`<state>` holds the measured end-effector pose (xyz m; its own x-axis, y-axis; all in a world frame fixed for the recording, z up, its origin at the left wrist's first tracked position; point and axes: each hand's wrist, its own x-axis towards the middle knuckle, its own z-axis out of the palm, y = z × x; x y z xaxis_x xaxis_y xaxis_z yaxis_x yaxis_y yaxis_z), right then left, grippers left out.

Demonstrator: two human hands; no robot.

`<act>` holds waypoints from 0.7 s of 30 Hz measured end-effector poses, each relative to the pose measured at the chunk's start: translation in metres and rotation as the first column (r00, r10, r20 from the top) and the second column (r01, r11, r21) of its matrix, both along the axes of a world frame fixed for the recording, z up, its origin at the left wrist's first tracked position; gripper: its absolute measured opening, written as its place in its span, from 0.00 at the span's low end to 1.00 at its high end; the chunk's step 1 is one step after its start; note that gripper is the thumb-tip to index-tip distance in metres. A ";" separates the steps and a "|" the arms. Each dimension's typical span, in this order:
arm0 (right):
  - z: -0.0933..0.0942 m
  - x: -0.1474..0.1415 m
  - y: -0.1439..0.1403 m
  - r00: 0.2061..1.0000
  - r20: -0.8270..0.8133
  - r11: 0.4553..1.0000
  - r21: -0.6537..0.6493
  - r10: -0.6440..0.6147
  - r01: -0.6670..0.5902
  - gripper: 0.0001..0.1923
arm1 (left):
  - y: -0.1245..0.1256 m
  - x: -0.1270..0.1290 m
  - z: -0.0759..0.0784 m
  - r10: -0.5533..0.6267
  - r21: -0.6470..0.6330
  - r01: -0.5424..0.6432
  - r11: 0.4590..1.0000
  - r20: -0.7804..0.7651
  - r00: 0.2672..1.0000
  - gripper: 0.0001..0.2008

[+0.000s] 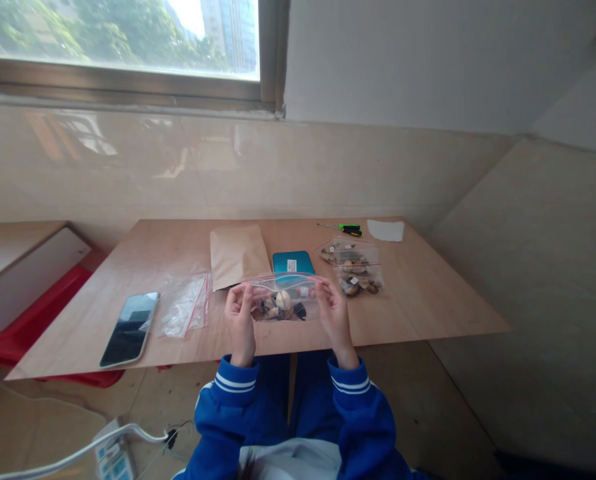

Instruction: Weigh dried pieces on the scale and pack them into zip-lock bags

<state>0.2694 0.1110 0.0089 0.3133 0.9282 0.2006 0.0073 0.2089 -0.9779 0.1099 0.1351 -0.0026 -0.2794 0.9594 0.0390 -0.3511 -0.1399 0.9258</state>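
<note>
clear plastic is what i have between my hands: the left hand (pixel 240 313) pinches one end of a zip bag (pixel 284 298) with small shells or stones inside and the right hand (pixel 334 312) pinches the other, held just over the near edge of the worktop (pixel 428 293). beyond it lie a teal case (pixel 293 261), a brown envelope (pixel 238 255) and two more filled bags (pixel 354 267). to the left, an empty bag (pixel 184 304) and a phone (pixel 131 328).
</note>
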 end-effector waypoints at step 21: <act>0.020 0.021 -0.016 0.962 0.092 0.959 0.143 -0.258 0.244 0.11 | -0.013 -0.005 0.025 -0.038 0.061 0.045 0.997 -0.112 0.993 0.13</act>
